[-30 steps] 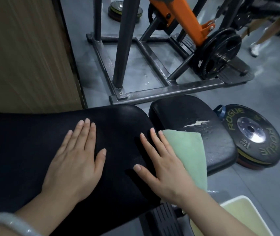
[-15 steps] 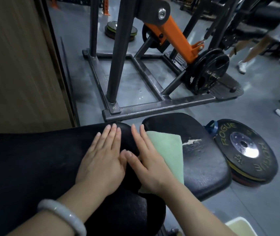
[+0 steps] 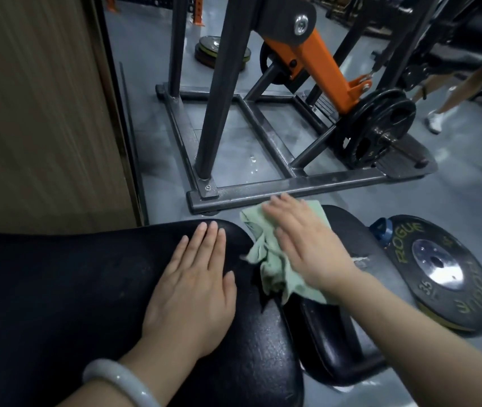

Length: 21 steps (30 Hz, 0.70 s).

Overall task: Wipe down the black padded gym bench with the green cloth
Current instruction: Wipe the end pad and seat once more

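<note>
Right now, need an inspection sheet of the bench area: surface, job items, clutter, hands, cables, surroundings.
Surface: black padded bench, long pad plus smaller seat pad; torn patch on the seat pad.
Job's things: green cloth, crumpled, over the gap between the pads.
Clutter: Rogue weight plate on the floor beside the seat pad.
Hands: left hand flat on the long pad; right hand flat on the cloth.
Cables: nothing seen.
Surroundings: steel machine frame, orange arm, wooden panel, people's legs far right.
</note>
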Available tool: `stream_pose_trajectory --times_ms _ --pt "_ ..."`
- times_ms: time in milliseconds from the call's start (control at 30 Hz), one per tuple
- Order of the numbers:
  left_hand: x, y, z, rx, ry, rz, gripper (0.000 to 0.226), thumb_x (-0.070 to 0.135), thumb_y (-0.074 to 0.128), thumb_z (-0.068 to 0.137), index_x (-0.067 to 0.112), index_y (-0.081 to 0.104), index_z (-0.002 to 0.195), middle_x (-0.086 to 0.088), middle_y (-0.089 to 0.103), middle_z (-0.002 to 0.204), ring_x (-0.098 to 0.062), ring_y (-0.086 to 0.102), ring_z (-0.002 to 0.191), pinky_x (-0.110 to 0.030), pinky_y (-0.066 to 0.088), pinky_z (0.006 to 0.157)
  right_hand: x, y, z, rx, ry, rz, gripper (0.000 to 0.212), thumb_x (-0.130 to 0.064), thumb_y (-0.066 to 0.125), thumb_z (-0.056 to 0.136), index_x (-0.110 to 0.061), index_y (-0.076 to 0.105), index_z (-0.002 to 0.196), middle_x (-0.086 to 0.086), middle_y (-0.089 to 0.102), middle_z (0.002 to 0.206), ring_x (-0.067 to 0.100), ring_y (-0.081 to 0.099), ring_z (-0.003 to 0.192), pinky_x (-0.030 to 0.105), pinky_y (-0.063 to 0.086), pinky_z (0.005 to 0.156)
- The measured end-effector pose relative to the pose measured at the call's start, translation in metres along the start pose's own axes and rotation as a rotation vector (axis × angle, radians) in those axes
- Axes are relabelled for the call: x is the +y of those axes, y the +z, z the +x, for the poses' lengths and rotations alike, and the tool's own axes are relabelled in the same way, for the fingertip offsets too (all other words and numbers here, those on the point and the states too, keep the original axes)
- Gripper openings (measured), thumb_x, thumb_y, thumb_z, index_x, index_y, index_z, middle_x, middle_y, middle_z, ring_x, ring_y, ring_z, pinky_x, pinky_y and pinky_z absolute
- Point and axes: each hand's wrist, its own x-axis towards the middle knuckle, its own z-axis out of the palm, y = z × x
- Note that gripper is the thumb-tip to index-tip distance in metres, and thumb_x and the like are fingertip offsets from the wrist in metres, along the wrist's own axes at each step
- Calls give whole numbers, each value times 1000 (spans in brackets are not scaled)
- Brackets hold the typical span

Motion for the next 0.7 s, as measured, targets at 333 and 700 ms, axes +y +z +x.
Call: stream_pose_trajectory --times_ms 333,700 --pt "-1 2 -1 29 0 47 59 37 30 92 2 48 136 -10 46 144 -22 39 136 -38 22 106 16 -9 -19 -288 -88 -57 64 -66 11 91 -40 13 149 -13 2 159 7 -9 147 31 -5 119" --pt "-1 2 0 32 5 60 60 36 27 94 3 41 141 -9 39 148 -20 32 139 -35 13 110 3 -6 -25 -172 280 -142 77 -71 2 79 -43 5 150 -10 -3 161 7 -11 146 32 -7 119"
